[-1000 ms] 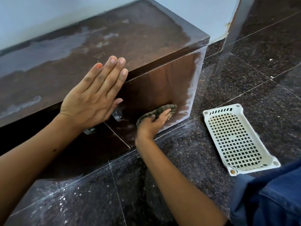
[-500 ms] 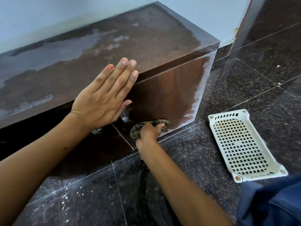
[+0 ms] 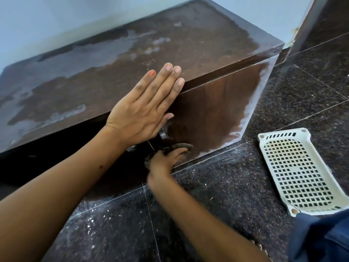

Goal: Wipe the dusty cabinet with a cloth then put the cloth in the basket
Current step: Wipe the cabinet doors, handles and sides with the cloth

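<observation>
A low dark brown cabinet [image 3: 198, 46] stands against the wall, with grey dust patches on its top and along the right edge of its front door. My left hand [image 3: 145, 110] lies flat with straight fingers on the cabinet's top front edge. My right hand [image 3: 166, 161] presses a dark crumpled cloth [image 3: 181, 146] against the bottom of the right door, near the floor; the hand is blurred and covers most of the cloth. A white perforated plastic basket [image 3: 264, 146] lies on the floor to the right, with nothing in it.
Metal door handles [image 3: 163, 134] sit just under my left hand. The dark speckled stone floor [image 3: 236, 186] carries white dust and crumbs. A pale wall runs behind the cabinet and a door frame [image 3: 302, 29] stands at the right. Blue denim [image 3: 321, 239] fills the bottom right corner.
My right hand has dragged the cloth leftward and down along the bottom of the door. My left hand has stayed flat on the cabinet's edge. The view has shifted slightly.
</observation>
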